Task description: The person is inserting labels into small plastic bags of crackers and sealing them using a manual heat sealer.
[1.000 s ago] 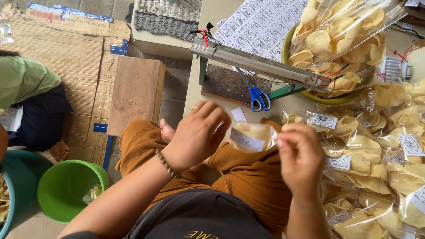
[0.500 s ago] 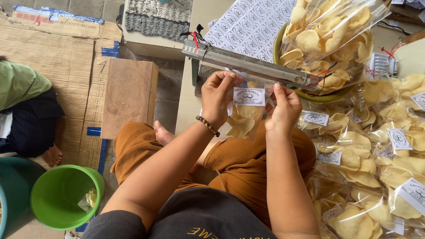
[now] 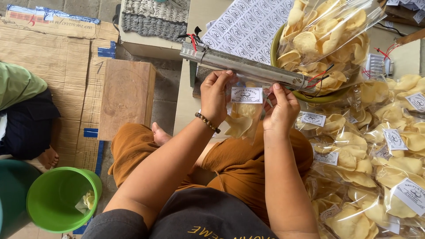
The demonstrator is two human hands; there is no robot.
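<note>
Our left hand [image 3: 217, 95] and right hand [image 3: 280, 108] pinch shut on the top corners of the cracker bag [image 3: 242, 117], its mouth at the metal sealer bar [image 3: 248, 70], twelve o'clock. Risk: a skewed mouth could give a crooked seal or singed fingers. Half a second ago the bag sat slightly lower. Sealed bags [image 3: 376, 155] pile at three o'clock.

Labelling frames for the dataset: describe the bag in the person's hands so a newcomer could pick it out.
Find the long metal sealing bar running slantwise above the lap. Just below it, the left hand and right hand pinch the top of a clear bag of pale crackers with a white label. Unlike the filled bags heaped at right, it alone hangs upright, held.
</note>
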